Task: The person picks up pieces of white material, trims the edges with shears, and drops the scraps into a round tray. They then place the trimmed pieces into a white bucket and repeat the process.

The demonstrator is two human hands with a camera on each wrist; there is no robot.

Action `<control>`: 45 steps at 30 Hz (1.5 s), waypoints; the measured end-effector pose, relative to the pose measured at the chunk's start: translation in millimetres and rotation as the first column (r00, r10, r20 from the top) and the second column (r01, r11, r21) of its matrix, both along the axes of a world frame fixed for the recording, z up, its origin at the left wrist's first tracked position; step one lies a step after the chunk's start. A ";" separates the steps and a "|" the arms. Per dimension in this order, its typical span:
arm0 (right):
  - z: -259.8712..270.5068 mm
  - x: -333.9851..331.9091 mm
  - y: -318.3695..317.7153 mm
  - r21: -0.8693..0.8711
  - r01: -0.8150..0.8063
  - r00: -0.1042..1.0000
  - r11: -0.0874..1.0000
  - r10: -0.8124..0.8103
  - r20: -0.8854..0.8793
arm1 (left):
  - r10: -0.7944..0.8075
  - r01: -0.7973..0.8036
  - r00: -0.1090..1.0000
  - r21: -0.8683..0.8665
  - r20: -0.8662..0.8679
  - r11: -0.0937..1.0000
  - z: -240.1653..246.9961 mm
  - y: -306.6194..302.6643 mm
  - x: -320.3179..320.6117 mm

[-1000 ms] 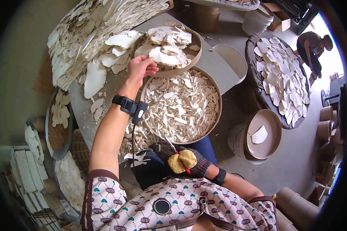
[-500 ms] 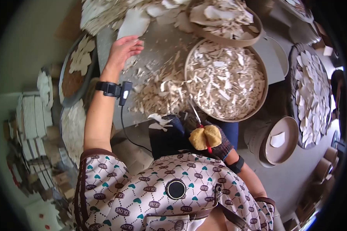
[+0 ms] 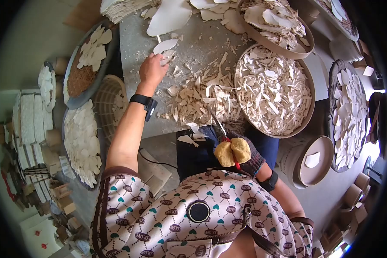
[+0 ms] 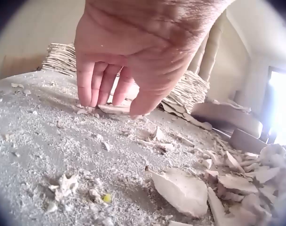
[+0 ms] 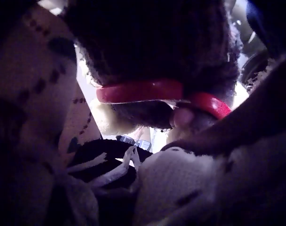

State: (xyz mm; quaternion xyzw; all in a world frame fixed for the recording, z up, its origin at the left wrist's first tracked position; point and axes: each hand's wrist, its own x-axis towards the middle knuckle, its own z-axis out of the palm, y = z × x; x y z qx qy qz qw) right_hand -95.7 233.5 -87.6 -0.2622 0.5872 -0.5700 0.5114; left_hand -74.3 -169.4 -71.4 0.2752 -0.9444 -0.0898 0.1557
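Observation:
My bare left hand [image 3: 152,71] reaches down to the grey tabletop, thumb and fingers bent around a thin, flat white piece [image 3: 165,46]. In the left wrist view the fingertips [image 4: 88,101] are right at the table, with the white piece [image 4: 115,109] between them and the thumb. My right hand [image 3: 251,161], in a dark knitted glove, grips scissors [image 3: 219,124] over my lap. Yellow foam padding [image 3: 232,152] is on their red handles [image 5: 138,92], and the blades point toward the table. In the dark right wrist view the glove hides most of the grip.
A round tray [image 3: 311,109] full of white chips stands right of a loose scrap heap [image 3: 202,96]. Another round tray [image 3: 299,55] with larger pieces overlaps its far rim. Larger flat sheets [image 3: 170,17] lie at the back. A bucket [image 3: 316,174] stands at right, baskets [image 3: 112,101] at left.
My left hand has left the upper tray, moved left over the table and come down on a flat white piece. The right hand keeps its hold on the scissors. The head view has shifted.

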 end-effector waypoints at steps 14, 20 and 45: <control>19.5 0.4 2.4 -0.036 0.010 0.994 0.999 -0.006 0.106 | 0.242 0.231 0.944 0.973 -0.225 0.002 69.4 52.5 7.9; 24.8 -1.9 9.2 -0.036 -0.025 0.995 0.999 0.021 -0.093 | -0.229 0.119 0.969 0.988 -0.094 0.102 73.4 73.1 -67.7; 11.1 -12.3 -2.4 0.039 -0.112 0.976 0.993 0.118 -0.186 | 0.277 -0.130 0.948 0.607 -0.156 0.784 -7.2 -57.3 0.6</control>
